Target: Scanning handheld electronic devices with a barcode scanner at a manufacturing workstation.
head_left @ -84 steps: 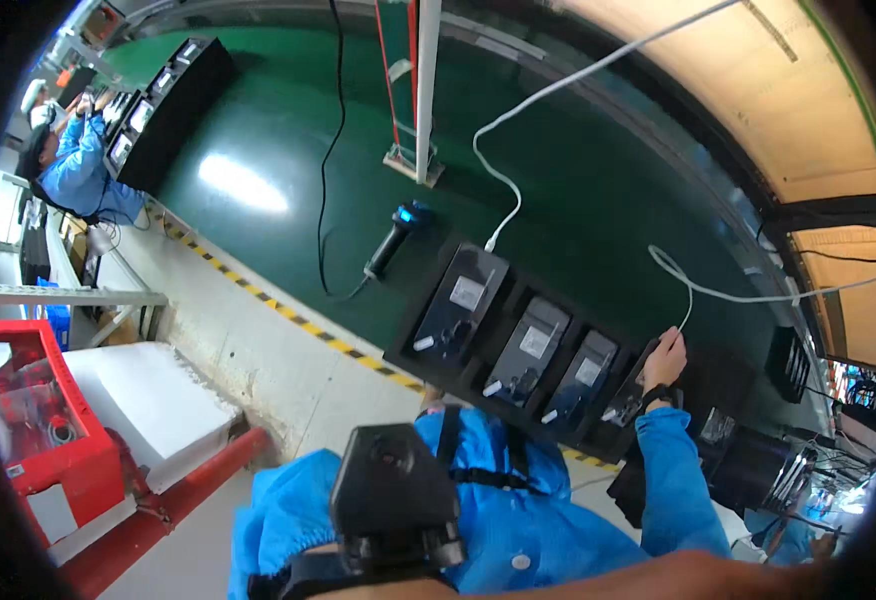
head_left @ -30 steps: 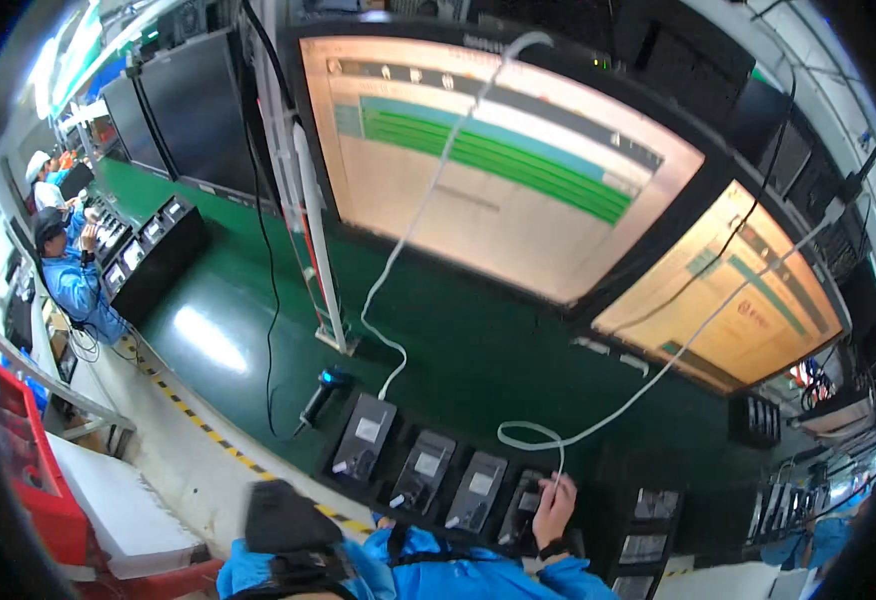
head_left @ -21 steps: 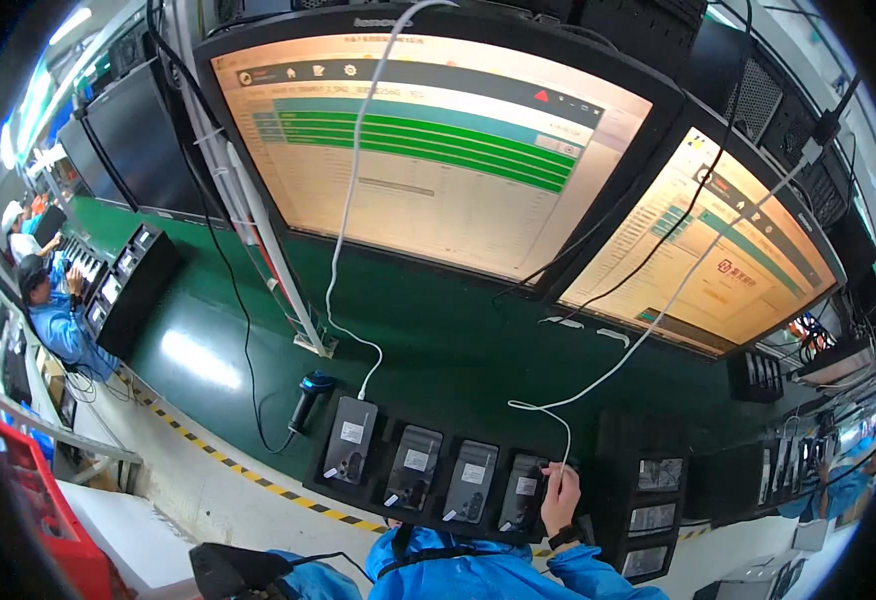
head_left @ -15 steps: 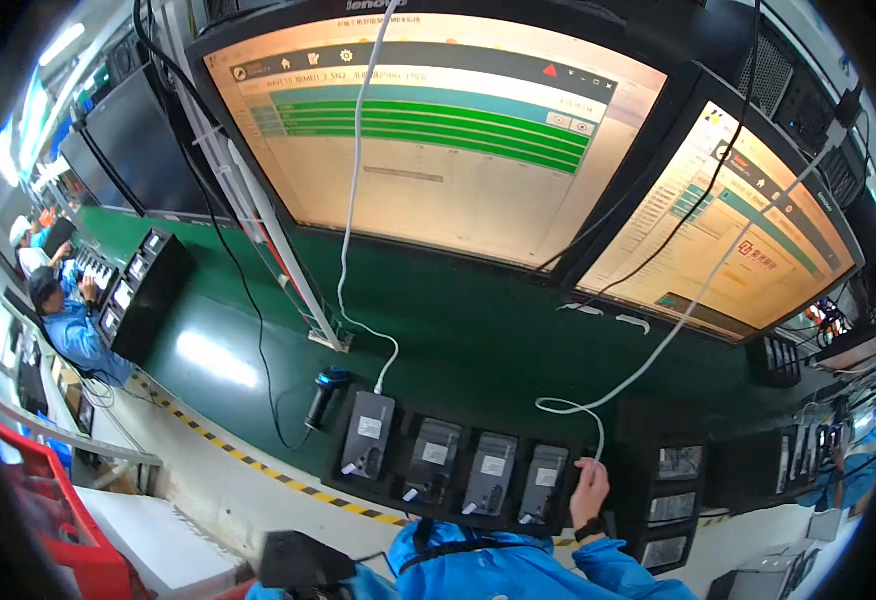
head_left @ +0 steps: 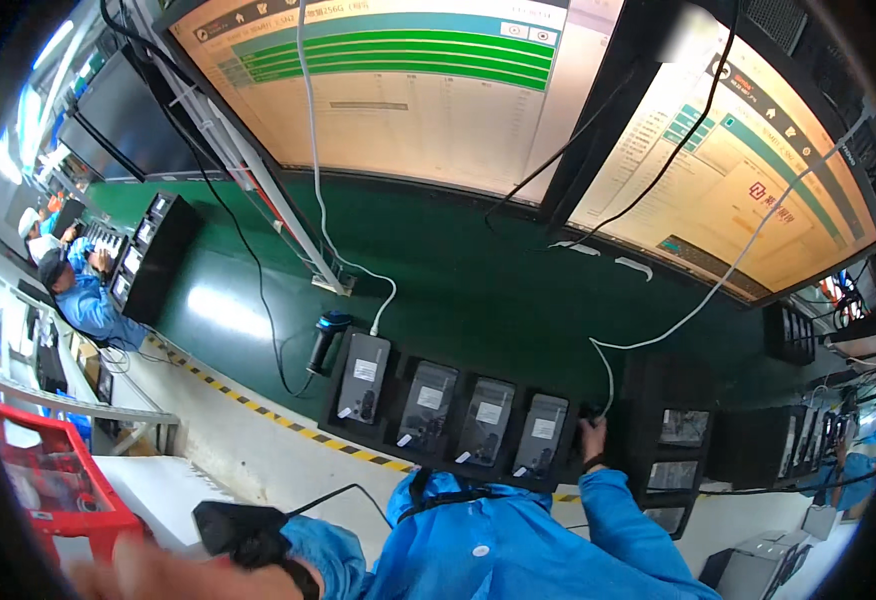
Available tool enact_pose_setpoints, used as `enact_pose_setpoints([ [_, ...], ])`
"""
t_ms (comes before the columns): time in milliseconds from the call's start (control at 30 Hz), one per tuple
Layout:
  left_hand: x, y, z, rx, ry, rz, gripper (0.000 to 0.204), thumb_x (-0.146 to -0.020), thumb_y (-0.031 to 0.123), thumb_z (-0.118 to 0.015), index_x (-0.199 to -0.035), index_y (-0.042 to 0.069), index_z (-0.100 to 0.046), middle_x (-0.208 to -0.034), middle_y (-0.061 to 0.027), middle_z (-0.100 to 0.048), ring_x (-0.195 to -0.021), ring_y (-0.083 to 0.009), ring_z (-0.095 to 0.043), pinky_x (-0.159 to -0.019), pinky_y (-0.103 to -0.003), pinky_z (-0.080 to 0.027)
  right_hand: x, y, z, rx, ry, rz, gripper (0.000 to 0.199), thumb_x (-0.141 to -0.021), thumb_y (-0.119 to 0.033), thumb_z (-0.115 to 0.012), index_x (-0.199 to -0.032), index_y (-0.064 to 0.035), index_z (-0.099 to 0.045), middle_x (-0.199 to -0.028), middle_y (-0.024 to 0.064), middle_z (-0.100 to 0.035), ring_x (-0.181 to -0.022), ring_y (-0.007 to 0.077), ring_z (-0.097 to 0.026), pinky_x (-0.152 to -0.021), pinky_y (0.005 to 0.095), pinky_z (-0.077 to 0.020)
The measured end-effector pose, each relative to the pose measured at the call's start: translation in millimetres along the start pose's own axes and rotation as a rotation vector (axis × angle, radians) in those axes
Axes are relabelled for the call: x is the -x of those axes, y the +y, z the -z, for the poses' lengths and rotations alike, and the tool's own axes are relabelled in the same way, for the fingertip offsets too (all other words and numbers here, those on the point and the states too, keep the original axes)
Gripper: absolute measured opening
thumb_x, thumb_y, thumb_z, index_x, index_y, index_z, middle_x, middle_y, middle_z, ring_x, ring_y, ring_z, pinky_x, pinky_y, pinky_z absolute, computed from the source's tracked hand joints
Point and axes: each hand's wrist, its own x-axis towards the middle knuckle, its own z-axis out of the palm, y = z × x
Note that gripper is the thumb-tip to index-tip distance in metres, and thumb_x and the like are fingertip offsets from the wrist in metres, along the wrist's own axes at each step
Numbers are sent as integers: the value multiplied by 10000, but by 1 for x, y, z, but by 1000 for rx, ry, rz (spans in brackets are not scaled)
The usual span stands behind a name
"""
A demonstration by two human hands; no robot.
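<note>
My right hand (head_left: 593, 437) reaches to the right side of a black tray (head_left: 578, 450), its fingers closed at a small dark object by the end of a white cable (head_left: 611, 375). What it grips is too dark to name. My left hand (head_left: 173, 578) is smeared by motion at the lower left edge, low and away from the tray; its fingers cannot be made out. Several dark phones with white labels sit in the tray, and another white cable (head_left: 386, 308) runs into the top of the leftmost phone (head_left: 363, 380).
A handheld scanner (head_left: 324, 343) lies left of the tray on the green table (head_left: 438, 270). Two lit monitors (head_left: 408, 120) stand behind. At right are black racks (head_left: 648, 440) of devices. A red crate (head_left: 68, 490) stands lower left; co-workers (head_left: 88, 295) sit far left.
My right hand has moved forward along the tray's right side, and the white cable beside it has shifted. My left hand has come into view at the lower left. The view has tilted downward.
</note>
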Motion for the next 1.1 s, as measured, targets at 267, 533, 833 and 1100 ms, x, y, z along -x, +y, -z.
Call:
enact_pose_setpoints([
  [267,140,8,169,-873,55,1303,375,-971,293,-485,-1107,-24,-632,-915,-66,-628,-837,-121,-553,-745,-261,-434,137,-254,9,-405,-254,-163,312,-845,-6,-565,-1139,-86,-501,-918,51,-585,-754,145,-569,-554,278,-486],
  [533,290,13,214,-775,-130,1711,279,-899,85,-592,-1161,-10,-605,-991,-106,-680,-855,-147,-648,-772,-287,-519,204,-240,-76,-532,-415,-338,417,-854,27,-558,-1223,-135,-450,-1112,82,-601,-764,162,-588,-563,285,-506],
  [833,284,-13,222,-889,-341,1674,299,-835,165,-640,-1111,51,-640,-957,-147,-693,-770,-248,-692,-700,-348,-534,210,-247,-81,-543,-318,-276,277,-835,17,-596,-1078,-51,-480,-970,90,-622,-672,161,-572,-533,291,-475],
  [1100,332,-24,224,-814,-359,1754,531,-799,244,-724,-1238,25,-523,-1058,-215,-627,-923,-323,-634,-802,-398,-508,127,-209,-27,-542,-5,-140,226,-821,20,-598,-1044,-12,-572,-897,89,-646,-671,194,-631,-529,303,-523],
])
